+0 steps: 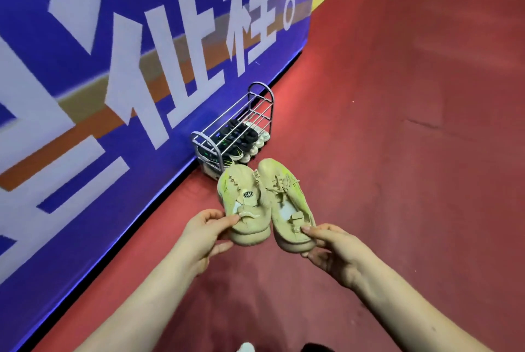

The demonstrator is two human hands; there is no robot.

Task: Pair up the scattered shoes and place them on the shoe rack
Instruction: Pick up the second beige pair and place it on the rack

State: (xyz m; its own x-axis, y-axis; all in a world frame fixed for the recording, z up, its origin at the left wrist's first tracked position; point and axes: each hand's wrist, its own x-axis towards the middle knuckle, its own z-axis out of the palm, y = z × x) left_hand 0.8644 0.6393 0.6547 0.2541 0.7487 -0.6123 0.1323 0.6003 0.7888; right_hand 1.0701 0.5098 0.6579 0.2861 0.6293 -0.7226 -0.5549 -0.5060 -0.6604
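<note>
While pinching one tan shoe (pixel 244 198) in the left hand (pixel 207 235) and its mate (pixel 287 195) in the right hand (pixel 332 249), holds both above the floor (pixel 369 153) before the shoe rack (pixel 269 96), next needing a free shelf.

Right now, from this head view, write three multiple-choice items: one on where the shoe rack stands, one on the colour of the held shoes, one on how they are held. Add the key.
1. Where does the shoe rack stand?
A. on a table
B. at the foot of the blue banner
C. inside a cupboard

2. What colour are the left shoe and the right shoe?
A. black
B. white
C. beige

3. How do the left hand and the right hand hold them?
A. the left holds both
B. each pinches one shoe at the heel
C. neither; both shoes lie down

Key: 1 B, the rack's back meets the banner's lower edge; 2 C, both uppers and soles are beige; 3 B, each heel sits between a thumb and fingers.
</note>
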